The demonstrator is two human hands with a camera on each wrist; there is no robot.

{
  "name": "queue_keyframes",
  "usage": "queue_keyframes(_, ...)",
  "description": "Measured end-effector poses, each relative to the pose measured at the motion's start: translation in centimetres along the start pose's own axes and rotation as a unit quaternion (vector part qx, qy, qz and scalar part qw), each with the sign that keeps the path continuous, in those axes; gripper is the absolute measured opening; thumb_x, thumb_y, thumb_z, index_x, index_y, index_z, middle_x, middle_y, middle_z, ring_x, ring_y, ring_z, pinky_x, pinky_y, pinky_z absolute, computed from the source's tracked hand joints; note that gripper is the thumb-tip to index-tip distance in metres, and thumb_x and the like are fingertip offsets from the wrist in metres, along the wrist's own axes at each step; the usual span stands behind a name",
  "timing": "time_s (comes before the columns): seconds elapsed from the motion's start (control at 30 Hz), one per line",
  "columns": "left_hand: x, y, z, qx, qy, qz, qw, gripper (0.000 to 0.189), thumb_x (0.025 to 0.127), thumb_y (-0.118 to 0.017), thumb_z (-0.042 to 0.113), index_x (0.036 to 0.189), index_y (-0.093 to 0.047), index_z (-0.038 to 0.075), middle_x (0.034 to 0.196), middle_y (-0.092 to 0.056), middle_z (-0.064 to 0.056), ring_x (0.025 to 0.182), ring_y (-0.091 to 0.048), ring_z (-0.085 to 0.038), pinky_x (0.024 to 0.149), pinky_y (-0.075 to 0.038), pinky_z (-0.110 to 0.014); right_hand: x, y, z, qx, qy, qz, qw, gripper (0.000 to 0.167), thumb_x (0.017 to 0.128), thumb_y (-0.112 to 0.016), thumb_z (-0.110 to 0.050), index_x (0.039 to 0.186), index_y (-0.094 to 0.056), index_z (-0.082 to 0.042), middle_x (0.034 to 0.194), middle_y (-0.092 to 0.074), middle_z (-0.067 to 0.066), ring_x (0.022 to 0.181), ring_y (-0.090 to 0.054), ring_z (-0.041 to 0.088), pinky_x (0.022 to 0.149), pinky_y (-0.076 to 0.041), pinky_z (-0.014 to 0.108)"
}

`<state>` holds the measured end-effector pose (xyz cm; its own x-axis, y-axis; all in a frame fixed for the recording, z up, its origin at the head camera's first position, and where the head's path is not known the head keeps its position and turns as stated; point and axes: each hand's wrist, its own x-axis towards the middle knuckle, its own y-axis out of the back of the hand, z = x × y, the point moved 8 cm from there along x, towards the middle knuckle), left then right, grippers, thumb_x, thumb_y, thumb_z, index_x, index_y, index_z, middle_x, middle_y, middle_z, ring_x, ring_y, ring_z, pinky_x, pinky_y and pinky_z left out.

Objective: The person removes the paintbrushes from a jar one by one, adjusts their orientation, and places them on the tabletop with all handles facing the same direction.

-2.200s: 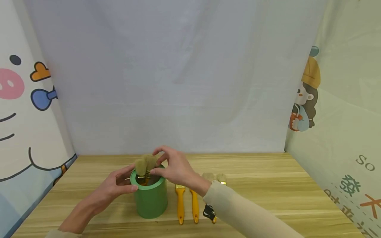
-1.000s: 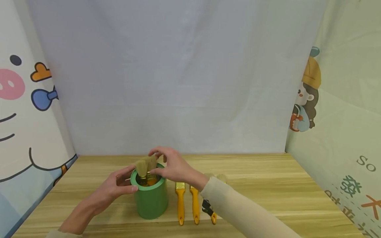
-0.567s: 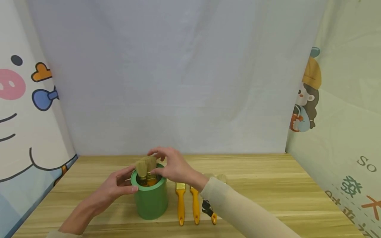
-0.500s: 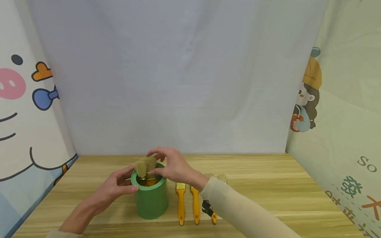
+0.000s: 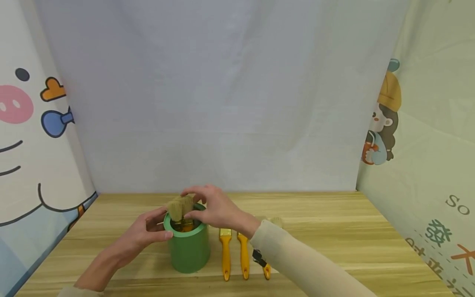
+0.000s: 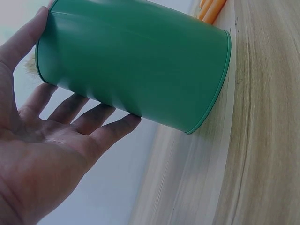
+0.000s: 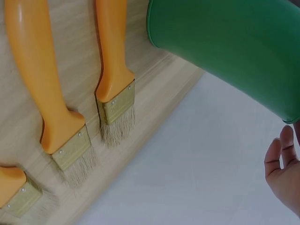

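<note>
Beige-cuffed left hand point(image 5: 141, 233), fingers spread nearly straight, tips and thumb against green cylindrical container point(image 5: 189, 252), container upright nearer left edge of wood-grain table point(image 5: 334, 235), tan-bristled paintbrushes point(image 5: 176, 209) inside it, right hand point(image 5: 219, 210) curled, thumb and fingertips pinching one's bristles, loose yellow-handled paintbrushes point(image 5: 244, 260) lying rightward

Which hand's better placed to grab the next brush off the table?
Probably the right hand, once it releases the brush in the green container: it's nearer the loose brushes, while the left hand holds the container's opposite side.
</note>
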<state>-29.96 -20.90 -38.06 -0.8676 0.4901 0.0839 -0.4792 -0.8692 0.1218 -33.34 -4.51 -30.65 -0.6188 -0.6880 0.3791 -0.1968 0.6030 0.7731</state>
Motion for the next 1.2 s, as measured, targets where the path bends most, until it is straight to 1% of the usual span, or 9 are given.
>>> queue_keyframes(0.13,0.1,0.0,0.0,-0.002,0.0,-0.001,1.0,0.079,0.104,-0.064,0.013,0.166,-0.02,-0.003,0.161,-0.034,-0.033,0.136,-0.053,-0.042,0.1,-0.053,-0.04,0.0,0.2,0.1,0.029,-0.005,0.002,0.9996,0.046,0.093,-0.085,-0.017,0.136,-0.069,-0.017,0.099,-0.074,-0.007,0.096,-0.058,0.008,0.082,-0.046,0.025)
queue_keyframes(0.23,0.1,0.0,0.0,-0.003,0.0,0.0,1.0,0.079,0.103,-0.065,0.013,0.167,-0.02,-0.002,0.162,-0.034,-0.032,0.136,-0.053,-0.042,0.1,-0.053,-0.04,0.0,0.4,0.1,0.047,-0.003,0.005,0.9989,0.046,0.092,-0.085,-0.014,0.135,-0.071,-0.015,0.099,-0.075,-0.006,0.088,-0.059,0.007,0.076,-0.047,0.024)
queue_keyframes(0.37,0.2,0.0,0.1,-0.002,-0.005,0.002,1.0,0.079,0.103,-0.065,0.012,0.167,-0.021,-0.002,0.161,-0.035,-0.032,0.135,-0.054,-0.042,0.099,-0.053,-0.04,0.0,0.9,0.1,0.056,-0.002,0.014,0.9984,0.044,0.091,-0.086,-0.012,0.133,-0.073,-0.014,0.096,-0.076,-0.004,0.077,-0.058,0.008,0.067,-0.048,0.022)
queue_keyframes(0.5,0.2,-0.1,0.2,-0.001,-0.013,-0.001,0.9999,0.077,0.103,-0.065,0.01,0.166,-0.022,-0.002,0.16,-0.036,-0.032,0.134,-0.056,-0.04,0.099,-0.054,-0.04,0.0,1.4,0.2,0.067,-0.008,0.019,0.9975,0.044,0.092,-0.084,-0.01,0.134,-0.073,-0.013,0.093,-0.077,-0.002,0.075,-0.062,0.01,0.062,-0.05,0.022)
queue_keyframes(0.63,0.2,-0.1,0.3,-0.001,-0.021,-0.001,0.9998,0.076,0.103,-0.065,0.009,0.166,-0.024,-0.003,0.16,-0.038,-0.031,0.132,-0.057,-0.037,0.099,-0.054,-0.041,0.1,1.9,0.3,0.101,-0.015,0.023,0.9946,0.046,0.093,-0.083,-0.007,0.137,-0.072,-0.011,0.095,-0.078,0.003,0.078,-0.069,0.009,0.066,-0.055,0.023)
queue_keyframes(0.73,0.2,-0.2,0.3,-0.001,-0.026,-0.003,0.9997,0.076,0.103,-0.065,0.008,0.166,-0.023,-0.003,0.16,-0.038,-0.031,0.133,-0.057,-0.038,0.099,-0.054,-0.041,0.2,2.4,0.2,0.124,-0.01,0.028,0.9919,0.047,0.092,-0.083,-0.004,0.138,-0.071,-0.008,0.096,-0.079,0.007,0.08,-0.072,0.006,0.072,-0.058,0.024)
queue_keyframes(0.97,0.2,-0.1,0.2,0.005,-0.027,0.0,0.9996,0.078,0.102,-0.065,0.008,0.167,-0.022,-0.001,0.162,-0.035,-0.031,0.135,-0.053,-0.043,0.099,-0.053,-0.04,0.4,3.8,-0.3,0.136,0.006,0.047,0.9896,0.049,0.091,-0.084,-0.005,0.138,-0.071,-0.008,0.096,-0.079,0.007,0.08,-0.073,0.005,0.074,-0.059,0.025)
queue_keyframes(1.03,0.2,-0.1,0.2,0.006,-0.024,-0.001,0.9997,0.077,0.103,-0.065,0.008,0.167,-0.023,0.001,0.164,-0.033,-0.029,0.137,-0.051,-0.044,0.1,-0.053,-0.041,0.4,4.4,-0.6,0.138,0.009,0.053,0.989,0.049,0.091,-0.084,-0.005,0.139,-0.07,-0.008,0.098,-0.079,0.008,0.081,-0.073,0.006,0.075,-0.059,0.026)
queue_keyframes(1.2,0.2,-0.2,0.2,0.003,-0.016,-0.003,0.9999,0.073,0.104,-0.063,0.01,0.168,-0.028,0.008,0.167,-0.031,-0.022,0.141,-0.048,-0.042,0.1,-0.052,-0.043,0.6,5.8,-1.0,0.138,0.013,0.065,0.9882,0.049,0.091,-0.084,-0.007,0.138,-0.071,-0.008,0.095,-0.078,0.004,0.081,-0.073,0.007,0.074,-0.06,0.028)
